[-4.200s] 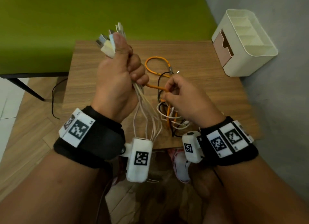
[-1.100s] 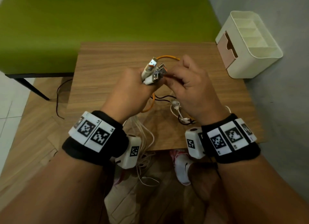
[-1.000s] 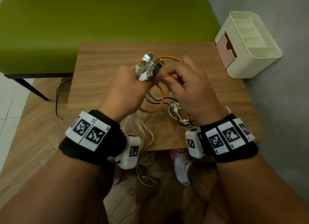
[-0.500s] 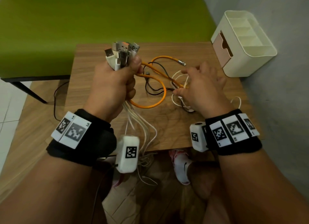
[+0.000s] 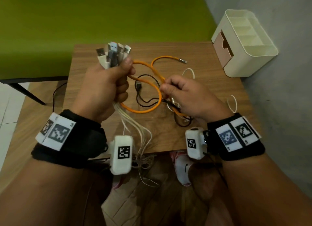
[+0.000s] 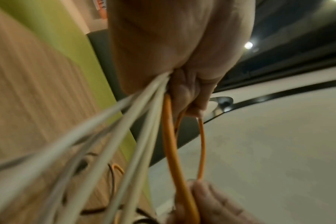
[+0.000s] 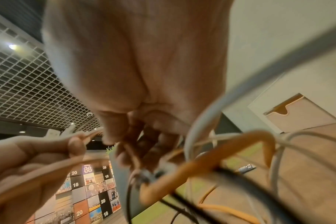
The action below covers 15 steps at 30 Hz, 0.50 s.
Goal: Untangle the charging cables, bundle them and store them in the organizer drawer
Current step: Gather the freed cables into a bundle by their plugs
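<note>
My left hand is held up in a fist round a bundle of cable plug ends. Its white cables trail down over the table's near edge. In the left wrist view the white cables and an orange cable leave the fist. My right hand pinches the orange cable, which loops between both hands. A black cable and white loops lie tangled under it on the table. The right wrist view shows curled fingers on the orange cable.
A cream organizer with a pink drawer, pulled slightly out, stands at the back right of the wooden table. A green bench lies behind. A grey wall runs along the right. A shoe shows under the table.
My left hand lifted the plug bundle up and left, away from the right hand. My right hand dropped to the tangle and closed its fingers on the orange cable.
</note>
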Motion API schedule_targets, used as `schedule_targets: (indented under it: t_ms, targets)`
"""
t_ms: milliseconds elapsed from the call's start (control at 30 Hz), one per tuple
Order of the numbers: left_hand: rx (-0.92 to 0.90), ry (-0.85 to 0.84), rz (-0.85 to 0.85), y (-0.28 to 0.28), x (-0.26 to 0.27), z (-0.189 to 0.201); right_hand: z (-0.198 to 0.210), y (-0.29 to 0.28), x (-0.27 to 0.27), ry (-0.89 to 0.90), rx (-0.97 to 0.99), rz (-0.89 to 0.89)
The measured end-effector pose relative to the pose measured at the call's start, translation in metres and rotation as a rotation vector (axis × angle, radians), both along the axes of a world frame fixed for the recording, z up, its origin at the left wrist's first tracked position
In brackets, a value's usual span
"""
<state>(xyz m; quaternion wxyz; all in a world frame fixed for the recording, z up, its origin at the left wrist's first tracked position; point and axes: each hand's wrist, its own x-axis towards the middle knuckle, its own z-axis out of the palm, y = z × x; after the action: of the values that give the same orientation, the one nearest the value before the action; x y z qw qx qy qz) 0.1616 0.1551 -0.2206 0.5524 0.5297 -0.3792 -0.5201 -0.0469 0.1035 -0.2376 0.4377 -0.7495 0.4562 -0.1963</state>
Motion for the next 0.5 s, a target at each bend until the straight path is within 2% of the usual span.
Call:
schedule_targets:
  t_ms: [100, 167, 233, 333, 433, 500]
  targets:
    - [0.220, -0.527, 0.003, 0.001, -0.001, -0.006, 0.002, -0.005, -0.003, -0.140, -0.129, -0.197]
    - [0.233, -0.778, 0.000, 0.003, -0.007, -0.010, 0.003, -0.007, -0.004, -0.170, -0.211, -0.202]
    - [0.149, -0.817, 0.030, 0.004, -0.013, -0.009, -0.002, -0.008, -0.002, -0.105, -0.289, -0.140]
    - [0.015, -0.744, 0.030, 0.003, -0.020, -0.008, -0.010, -0.009, 0.005, 0.023, -0.366, -0.024]
    - [-0.049, -0.710, -0.113, 0.002, -0.030, -0.007, -0.012, -0.006, 0.011, -0.037, -0.473, 0.032]
    - [-0.038, -0.736, -0.143, 0.000, -0.030, -0.011, -0.012, -0.005, 0.013, -0.067, -0.518, 0.016]
